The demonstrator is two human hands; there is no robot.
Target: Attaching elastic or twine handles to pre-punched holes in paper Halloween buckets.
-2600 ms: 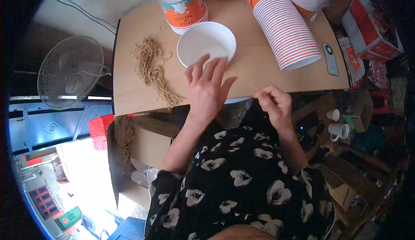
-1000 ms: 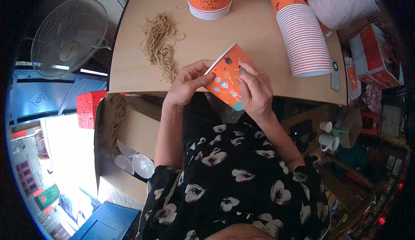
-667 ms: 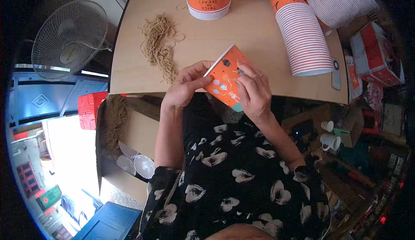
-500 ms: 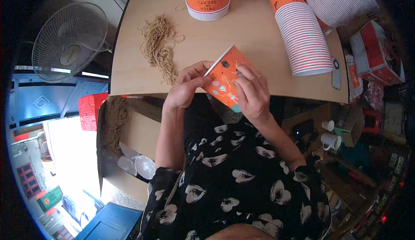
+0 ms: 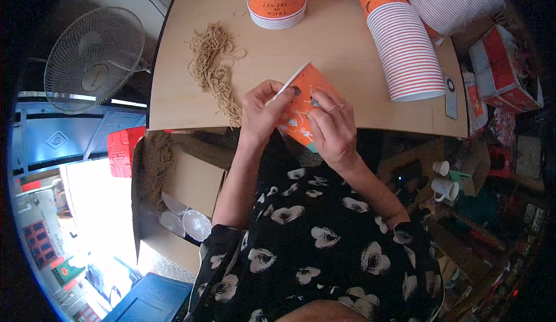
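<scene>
We hold an orange printed paper cup (image 5: 298, 110) tipped on its side between both hands, just above the near edge of the pale wooden surface (image 5: 347, 49), its white rim turned up and away so that the side wall faces us. Our left hand (image 5: 260, 113) wraps the rim end, fingers closed on the cup to steady it, while our right hand (image 5: 333, 128) clasps the lower wall, its fingertips pinched at a spot on the cup's side; whether they hold anything fine there we cannot tell. A loose heap of tan stringy loops (image 5: 214, 67) lies just left of the hands, within easy reach. A long nested stack of striped paper cups (image 5: 405, 49) lies on its side to the right, and an upright stack of orange cups (image 5: 277, 0) stands at the far edge.
</scene>
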